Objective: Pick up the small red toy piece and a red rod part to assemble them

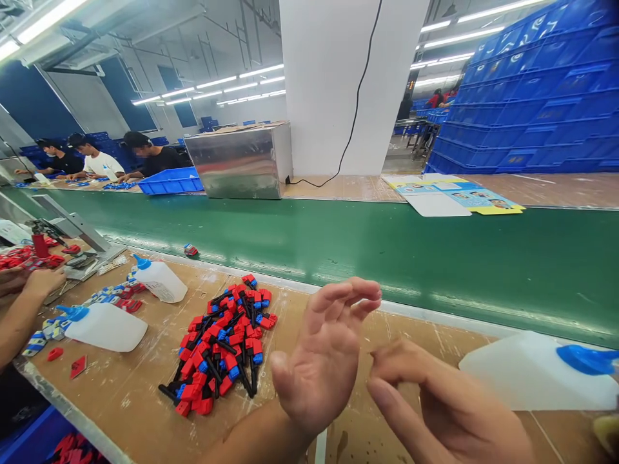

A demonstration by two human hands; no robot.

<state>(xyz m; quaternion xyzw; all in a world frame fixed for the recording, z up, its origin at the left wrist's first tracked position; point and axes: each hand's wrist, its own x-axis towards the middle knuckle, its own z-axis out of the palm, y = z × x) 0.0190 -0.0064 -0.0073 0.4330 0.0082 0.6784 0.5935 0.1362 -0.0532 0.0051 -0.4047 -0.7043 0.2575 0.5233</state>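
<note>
My left hand [324, 361] is raised over the table, palm turned up, with its thumb apart and its fingers loosely bent; nothing lies in it. Close by on the right, my right hand [445, 399] has its fingers curled and its thumb near the index finger. Whether something small sits between those fingertips I cannot make out. Left of my left hand lies a heap of red, blue and black plastic parts [222, 348], several with black rods sticking out. A white bottle with a blue cap [512, 374] lies on its side beyond my right hand.
A green conveyor belt [309, 238] runs behind the table, carrying one small red-and-blue piece [190, 249]. Two white bottles [109, 327] lie at left, near a co-worker's hand [46, 281] and a bench press [72, 225]. Blue crates [532, 116] are stacked at far right.
</note>
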